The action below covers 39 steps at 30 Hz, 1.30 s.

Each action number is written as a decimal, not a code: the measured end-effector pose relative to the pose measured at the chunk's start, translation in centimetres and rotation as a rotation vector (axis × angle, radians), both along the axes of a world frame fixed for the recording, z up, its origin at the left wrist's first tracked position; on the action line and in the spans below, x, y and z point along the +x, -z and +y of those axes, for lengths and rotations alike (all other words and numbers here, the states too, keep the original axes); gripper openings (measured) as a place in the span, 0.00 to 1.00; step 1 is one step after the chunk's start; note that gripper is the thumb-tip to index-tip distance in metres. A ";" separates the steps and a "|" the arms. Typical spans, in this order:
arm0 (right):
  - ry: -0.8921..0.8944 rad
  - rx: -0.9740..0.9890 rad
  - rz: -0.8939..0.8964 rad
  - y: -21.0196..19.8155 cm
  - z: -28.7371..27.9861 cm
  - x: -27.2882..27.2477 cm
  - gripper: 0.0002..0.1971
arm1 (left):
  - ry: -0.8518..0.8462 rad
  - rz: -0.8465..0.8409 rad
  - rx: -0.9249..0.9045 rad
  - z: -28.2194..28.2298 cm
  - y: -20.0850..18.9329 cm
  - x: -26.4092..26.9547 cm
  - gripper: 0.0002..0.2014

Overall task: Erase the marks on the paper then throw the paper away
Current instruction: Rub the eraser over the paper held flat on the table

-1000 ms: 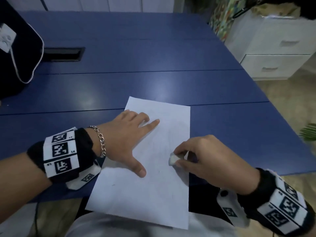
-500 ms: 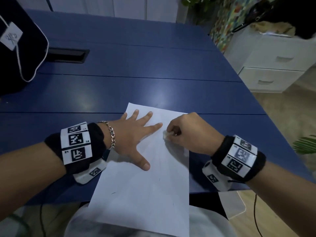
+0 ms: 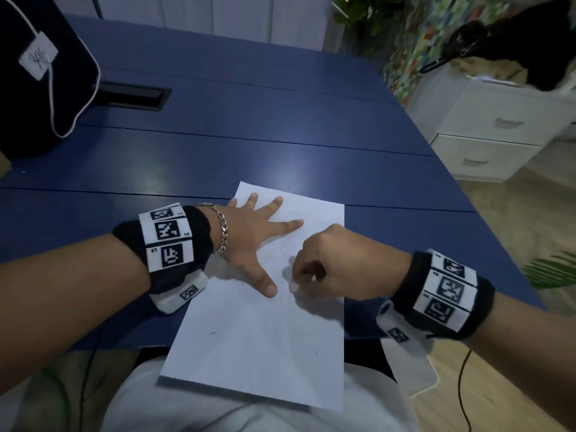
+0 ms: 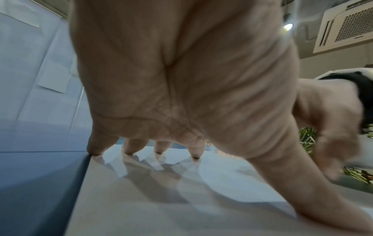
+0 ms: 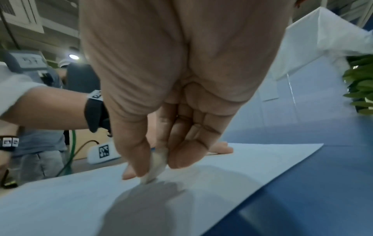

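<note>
A white sheet of paper (image 3: 255, 338) lies on the blue table (image 3: 218, 151), its near end hanging over the table's front edge. A few short dark marks (image 3: 213, 333) show on it. My left hand (image 3: 258, 235) lies flat on the sheet's far left part with fingers spread, pressing it down (image 4: 159, 151). My right hand (image 3: 324, 269) pinches a small white eraser (image 3: 293, 286) between thumb and fingers, its tip touching the paper (image 5: 155, 169) just right of my left thumb.
A black bag (image 3: 37, 76) with a white cord and tag stands at the table's far left, beside a dark cable slot (image 3: 134, 96). A white drawer cabinet (image 3: 492, 129) stands to the right on the wooden floor, and plants sit beyond the table.
My right hand with the eraser went from the sheet's right side up toward my left index finger, then back down beside my left thumb. The left hand stayed pressed on the paper.
</note>
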State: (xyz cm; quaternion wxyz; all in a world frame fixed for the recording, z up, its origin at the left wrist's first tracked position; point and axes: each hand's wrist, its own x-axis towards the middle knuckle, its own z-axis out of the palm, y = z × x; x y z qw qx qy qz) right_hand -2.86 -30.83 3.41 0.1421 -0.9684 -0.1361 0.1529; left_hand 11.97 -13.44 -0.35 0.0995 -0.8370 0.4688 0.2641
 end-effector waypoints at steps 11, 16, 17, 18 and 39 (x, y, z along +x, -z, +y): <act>-0.010 -0.029 0.047 0.1 0.1 -0.6 0.06 | -0.010 0.013 0.018 -0.2 -0.6 -0.4 0.71; 0.091 -0.063 -0.042 -0.4 -1.1 1.9 0.06 | -0.009 -0.010 0.031 -0.3 -0.7 -0.2 0.71; 0.129 -0.083 -0.098 -0.3 -1.3 2.5 0.06 | -0.006 -0.016 0.038 -0.3 -0.6 -0.2 0.72; 0.158 -0.096 -0.137 -0.2 -1.4 2.7 0.07 | -0.003 -0.018 0.041 -0.4 -0.5 -0.2 0.72; -0.002 -0.064 -0.062 -0.7 -0.8 0.1 0.06 | -0.016 0.006 0.014 -0.4 -0.3 0.0 0.71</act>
